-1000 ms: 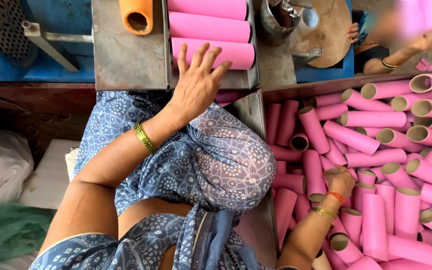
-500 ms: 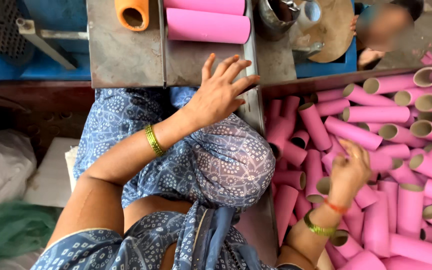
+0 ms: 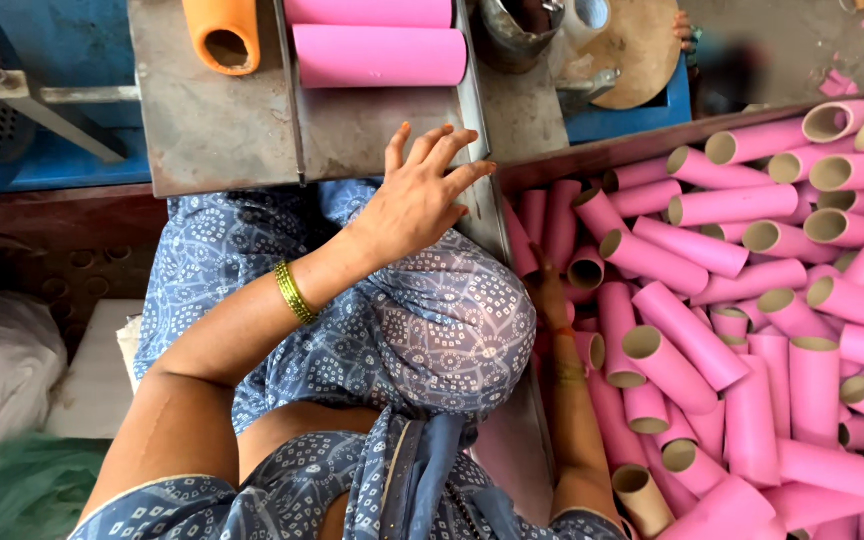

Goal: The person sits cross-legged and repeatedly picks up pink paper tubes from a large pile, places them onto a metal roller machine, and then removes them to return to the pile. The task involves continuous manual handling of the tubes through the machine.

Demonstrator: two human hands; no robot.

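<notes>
In the head view the left hand [image 3: 420,200] lies flat and open on the metal counter [image 3: 217,125], holding nothing, just short of a pink tube [image 3: 380,55]. Sliding tubes squarely would likely keep them aligned. The right hand [image 3: 550,300] reaches into the loose tubes [image 3: 742,330]; its fingers are hidden, so its grip is unclear.

Pink cardboard tubes [image 3: 742,330] lie heaped, open-ended, seemingly inside a bin.

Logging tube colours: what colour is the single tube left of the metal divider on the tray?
Orange tube, its open end facing the camera; the head view shows it.
</notes>
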